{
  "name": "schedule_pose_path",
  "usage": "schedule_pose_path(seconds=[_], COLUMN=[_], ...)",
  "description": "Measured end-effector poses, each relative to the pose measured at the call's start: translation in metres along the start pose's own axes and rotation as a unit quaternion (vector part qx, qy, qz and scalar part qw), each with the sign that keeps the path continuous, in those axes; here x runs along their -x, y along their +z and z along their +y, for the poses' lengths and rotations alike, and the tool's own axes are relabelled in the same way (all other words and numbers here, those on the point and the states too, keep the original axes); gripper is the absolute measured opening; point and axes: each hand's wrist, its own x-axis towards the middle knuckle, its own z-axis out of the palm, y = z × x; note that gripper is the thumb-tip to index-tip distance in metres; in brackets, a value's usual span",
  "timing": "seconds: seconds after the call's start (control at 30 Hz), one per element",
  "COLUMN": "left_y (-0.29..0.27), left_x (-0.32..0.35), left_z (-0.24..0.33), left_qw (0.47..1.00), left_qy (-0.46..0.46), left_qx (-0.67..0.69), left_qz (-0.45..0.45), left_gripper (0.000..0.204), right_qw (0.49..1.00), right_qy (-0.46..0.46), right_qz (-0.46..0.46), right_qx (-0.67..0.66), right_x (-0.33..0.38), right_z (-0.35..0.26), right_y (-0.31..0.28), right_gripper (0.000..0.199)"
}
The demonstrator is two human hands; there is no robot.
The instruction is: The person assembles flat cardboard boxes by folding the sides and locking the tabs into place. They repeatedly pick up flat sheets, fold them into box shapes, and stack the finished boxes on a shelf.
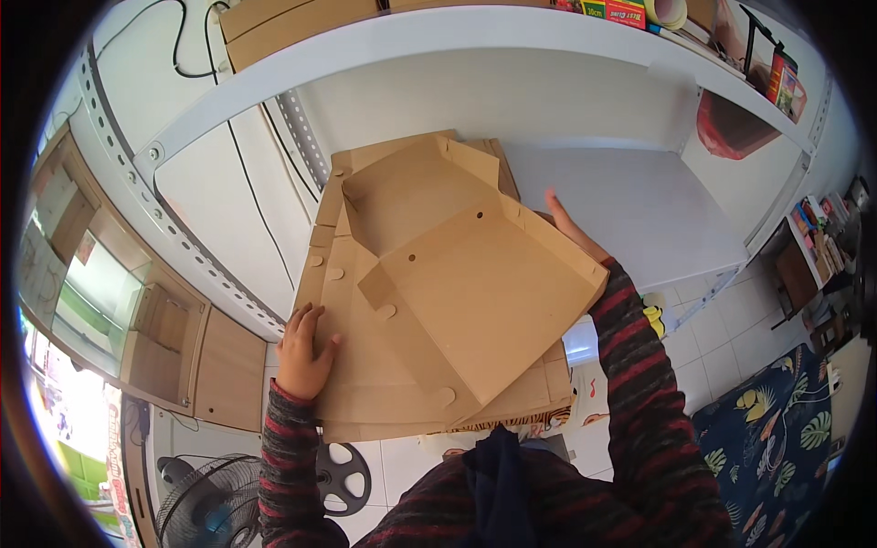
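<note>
Two bare hands frame an opened cardboard box (493,283) in the middle of the frame, their wrists in dark sleeves (639,342) striped with red. At centre left, the left hand (304,358) has its fingers loosely bent and unclosed, with the thumb set apart. They lie at the left edge of a flattened cardboard sheet (356,384), well to the left of the box. The right hand (579,233), right of centre, is just outside the box's raised right-hand wall; one finger stretches upward past it. The rest is partly hidden, so I cannot tell whether those fingers grip the wall.

The box sits askew on the flattened sheet, its lower corner pointing toward the bottom of the frame. Two dark holes lie near the fold between its lower panel and its upper, tray-like half. Round tabs dot the sheet beneath.

Beyond, at upper right, stretches a grey shelf board (639,201), with a white rack beam (512,32) arching across the top of the frame. Farther down are a black fan (210,502) at lower left and leaf-patterned dark fabric (763,438) at lower right.
</note>
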Motion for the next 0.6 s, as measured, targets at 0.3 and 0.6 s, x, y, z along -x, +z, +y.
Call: schedule_pose_path(seconds=[0.3,0.6], left_y=[-0.034,-0.013], left_x=[-0.007,-0.08], left_z=[0.039,0.039], left_qw=[0.995,0.989], left_qy=[0.018,0.053], left_qx=[-0.011,0.076], left_qz=[-0.099,-0.113], left_gripper=[0.046,0.032], right_qw=[0.93,0.807], right_qy=[-0.23,-0.366], right_qz=[0.269,0.42], right_qx=[0.098,0.196], right_x=[0.064,0.087], right_z=[0.024,0.103], right_y=[-0.031,0.08], right_gripper=[0.08,0.09])
